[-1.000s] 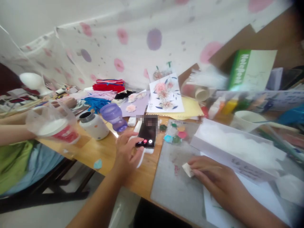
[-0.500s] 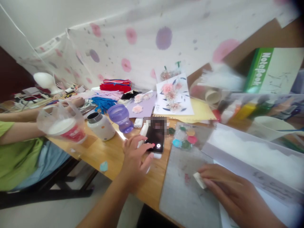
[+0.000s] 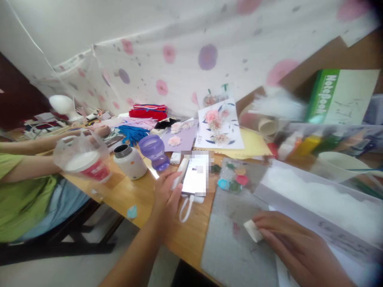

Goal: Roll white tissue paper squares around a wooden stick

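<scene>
A phone [image 3: 196, 175] with a bright white screen, partly pixelated, lies on the wooden table [image 3: 176, 235]. My left hand [image 3: 167, 195] is at its left side, fingers around a white stick-like object [image 3: 180, 173]; whether it grips that object is unclear. A white cable [image 3: 186, 211] loops below the phone. Over the grey mat [image 3: 236, 247], my right hand [image 3: 290, 239] pinches a small whitish block [image 3: 253, 231]. What looks like a thin stick also runs through its fingers. Small coloured discs [image 3: 233, 179] lie at the mat's top.
Left of the phone stand a purple cup [image 3: 154, 151], a white bottle [image 3: 130, 161] and a bagged tub [image 3: 92, 165]. Another person's arm [image 3: 32, 171] rests at far left. A box of white material [image 3: 323, 199] is at right, with flower pictures [image 3: 220, 123] behind.
The phone's screen has turned from dark to white. My left hand has drawn back from the screen to the phone's left side. The view has shifted slightly.
</scene>
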`<state>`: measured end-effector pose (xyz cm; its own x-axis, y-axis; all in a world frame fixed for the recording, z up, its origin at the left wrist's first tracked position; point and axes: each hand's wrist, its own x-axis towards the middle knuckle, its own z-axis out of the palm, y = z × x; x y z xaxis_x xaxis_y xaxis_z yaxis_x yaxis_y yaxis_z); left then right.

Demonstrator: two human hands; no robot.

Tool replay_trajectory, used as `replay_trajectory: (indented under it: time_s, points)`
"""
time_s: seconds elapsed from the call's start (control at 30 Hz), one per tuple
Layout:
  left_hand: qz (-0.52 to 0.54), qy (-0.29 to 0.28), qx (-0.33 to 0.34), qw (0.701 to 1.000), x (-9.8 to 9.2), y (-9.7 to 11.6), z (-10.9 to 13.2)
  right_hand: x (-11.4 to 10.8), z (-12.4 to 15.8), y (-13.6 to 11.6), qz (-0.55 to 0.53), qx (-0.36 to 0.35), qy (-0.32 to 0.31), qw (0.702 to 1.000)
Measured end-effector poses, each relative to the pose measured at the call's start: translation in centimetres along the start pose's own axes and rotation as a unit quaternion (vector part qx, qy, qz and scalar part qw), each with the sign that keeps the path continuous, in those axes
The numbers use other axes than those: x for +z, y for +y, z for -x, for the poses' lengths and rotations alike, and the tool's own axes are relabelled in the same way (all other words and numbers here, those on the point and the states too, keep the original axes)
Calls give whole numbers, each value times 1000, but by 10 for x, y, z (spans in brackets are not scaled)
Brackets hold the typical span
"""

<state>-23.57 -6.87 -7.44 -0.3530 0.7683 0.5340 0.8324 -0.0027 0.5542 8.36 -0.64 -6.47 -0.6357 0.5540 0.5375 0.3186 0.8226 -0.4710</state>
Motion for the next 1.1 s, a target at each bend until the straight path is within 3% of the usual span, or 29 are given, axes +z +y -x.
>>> replay_trajectory:
  time_s: [0.5, 0.63, 0.7, 0.83, 1.1]
  points:
    - [-63, 2, 3, 998, -2, 17, 0, 0, 0, 3, 16, -41, -29, 999]
    - [-40, -40, 69, 996, -2, 19, 2, 1, 2, 5, 18, -43, -32, 998]
    - [-20, -36, 93, 995, -2, 19, 3, 0, 1, 4, 20, -47, -31, 998]
    - [-20, 13, 52, 998, -3, 13, 1, -2, 1, 3, 18, -44, -31, 998]
    - [-53, 21, -8, 998, 0, 9, -2, -2, 1, 1, 19, -50, -13, 998]
